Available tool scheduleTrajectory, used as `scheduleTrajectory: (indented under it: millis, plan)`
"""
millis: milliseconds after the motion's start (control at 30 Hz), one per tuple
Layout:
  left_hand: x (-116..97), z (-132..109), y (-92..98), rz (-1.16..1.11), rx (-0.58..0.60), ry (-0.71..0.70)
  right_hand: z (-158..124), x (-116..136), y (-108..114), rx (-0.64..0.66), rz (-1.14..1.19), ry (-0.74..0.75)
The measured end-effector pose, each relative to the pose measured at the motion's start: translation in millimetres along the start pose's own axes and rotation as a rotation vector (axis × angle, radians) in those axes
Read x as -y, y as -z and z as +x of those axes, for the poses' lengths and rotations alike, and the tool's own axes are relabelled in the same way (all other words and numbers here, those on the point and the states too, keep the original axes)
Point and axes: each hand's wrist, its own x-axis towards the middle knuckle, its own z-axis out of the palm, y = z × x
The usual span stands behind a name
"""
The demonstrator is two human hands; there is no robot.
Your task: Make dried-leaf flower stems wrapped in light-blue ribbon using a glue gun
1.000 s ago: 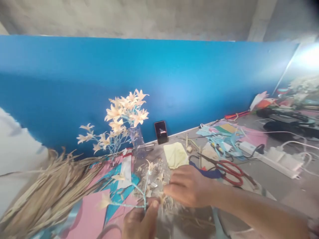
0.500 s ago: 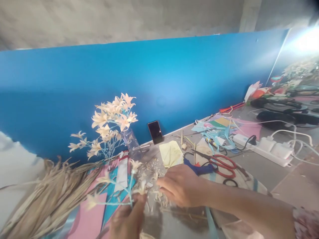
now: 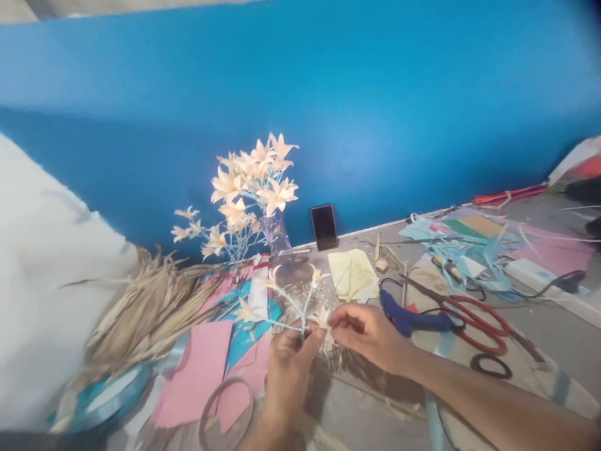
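My left hand (image 3: 292, 366) is closed round the base of an artificial flower spray (image 3: 284, 324) with pale blue branching stems and cream blossoms. One blossom (image 3: 322, 316) sits just above my left thumb. At that blossom's right side, the fingers of my right hand (image 3: 369, 335) are pinched together on its petals. A glue gun (image 3: 410, 318) with a blue body lies just beyond my right hand, beside red-handled scissors (image 3: 481, 322). Behind my hands, a bunch of similar flowers (image 3: 256, 175) stands in a clear vase (image 3: 277, 237).
A phone (image 3: 323, 227) leans against the blue wall (image 3: 399, 125). Dried husks (image 3: 154, 307), pink sheets (image 3: 197, 369) and a ribbon roll (image 3: 113, 398) lie on the left. A yellow paper (image 3: 352, 275) is in the middle; a power strip (image 3: 554, 288) is at right.
My right hand has come to the blossom beside my left hand. The spray is raised and turned more upright. The view has shifted left and down.
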Motion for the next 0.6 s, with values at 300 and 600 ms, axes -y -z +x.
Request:
scheduleTrajectory:
  millis: [300, 600]
  plan:
    - [-1.2, -2.9, -1.7, 0.186, 0.082, -0.128, -0.7, 3.9, 7.8, -0.108, 0.017, 0.074]
    - [2.7, -5.4, -1.6, -0.036, 0.186, 0.034, -2.4, 6.5, 9.8, -0.09, -0.108, 0.191]
